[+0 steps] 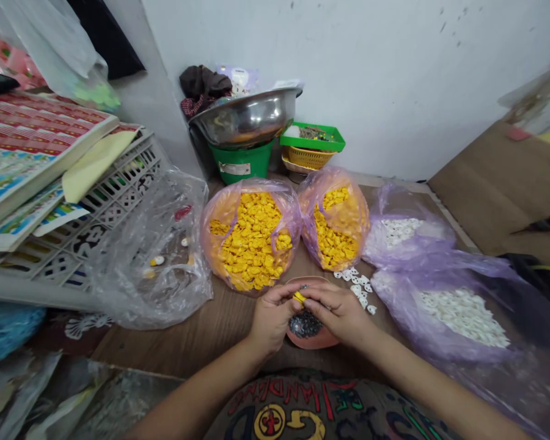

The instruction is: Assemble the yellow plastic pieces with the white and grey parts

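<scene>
Between the fingertips of my left hand [272, 315] and my right hand [341, 310] is a small yellow plastic piece [299, 297]. Both hands are closed in a pinch on it, above a pink bowl [314, 343] of small dark metallic parts [305, 324]. Just beyond the hands stands an open bag of yellow pieces [255, 238], with a second bag of yellow pieces [334, 229] to its right. Several loose white pieces [360, 289] lie right of the bowl. Whether a small part sits with the yellow piece is hidden by my fingers.
Two purple bags of white pieces [462, 318] lie at the right. A clear plastic bag [151, 263] holding a few pieces lies left, beside a grey crate [68, 269] stacked with printed sheets. At the back, a metal basin [250, 117] rests on a green bucket [242, 164], near a green tray [321, 142].
</scene>
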Demonstrator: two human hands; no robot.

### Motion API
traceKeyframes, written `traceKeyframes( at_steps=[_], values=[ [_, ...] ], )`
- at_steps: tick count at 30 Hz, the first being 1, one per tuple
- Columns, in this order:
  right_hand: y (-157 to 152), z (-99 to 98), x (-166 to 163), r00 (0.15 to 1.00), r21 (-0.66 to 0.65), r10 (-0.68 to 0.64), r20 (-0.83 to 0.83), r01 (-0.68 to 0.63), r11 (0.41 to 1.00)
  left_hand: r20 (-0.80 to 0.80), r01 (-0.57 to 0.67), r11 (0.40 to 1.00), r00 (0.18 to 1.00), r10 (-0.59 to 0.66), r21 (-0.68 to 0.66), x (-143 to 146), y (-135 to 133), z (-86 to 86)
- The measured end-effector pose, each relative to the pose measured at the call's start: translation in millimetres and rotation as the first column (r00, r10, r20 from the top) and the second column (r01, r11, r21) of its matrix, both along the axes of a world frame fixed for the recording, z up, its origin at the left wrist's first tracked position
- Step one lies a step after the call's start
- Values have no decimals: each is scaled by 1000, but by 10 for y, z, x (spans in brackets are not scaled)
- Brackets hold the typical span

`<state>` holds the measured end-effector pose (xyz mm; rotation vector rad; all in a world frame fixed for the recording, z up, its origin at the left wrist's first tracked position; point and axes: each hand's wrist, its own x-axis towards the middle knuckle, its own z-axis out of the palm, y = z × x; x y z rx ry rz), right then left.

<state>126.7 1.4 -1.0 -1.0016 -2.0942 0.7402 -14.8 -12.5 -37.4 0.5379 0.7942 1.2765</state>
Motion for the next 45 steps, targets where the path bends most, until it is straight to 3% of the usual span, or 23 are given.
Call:
traceKeyframes(
  at_steps=[4, 10, 16, 20, 28, 35, 40, 45],
  values=[
    [8, 39, -6, 996, 103, 78, 35, -82, 991, -50, -47, 995, 997, 51, 86, -10, -7, -7],
    [-69, 13, -85, 998, 341, -25, 50, 7, 940, 16, -35, 981, 999, 33, 193, -9, 13, -3],
    [-86, 34, -99, 998, 398, 11, 55, -32, 917, -3, -37, 964, 999, 39, 263, -52, 32, -2],
    [-108, 84, -129, 999, 357, -29, 37, 14, 934, -8, -54, 960, 998, 58, 276, -52, 21, 18],
    [-158, 93, -132, 997, 362, -31, -69, 55, 930, 53, 11, 967, 998, -25, 253, -43, -6, 68],
    [-131, 67, -78, 989, 142, -104, -106, 119, 983, -194, -1, 946, 979, 67, 323, -75, 61, 141],
    [-124, 124, -23, 999, 109, 33, -32, -29, 994, -268, -61, 947, 952, 150, 315, -74, 76, 207],
    [-157, 202, -6, 989, -88, -26, -146, 13, 996, -332, 19, 948, 939, 93, 318, -75, 63, 228]
  ],
)
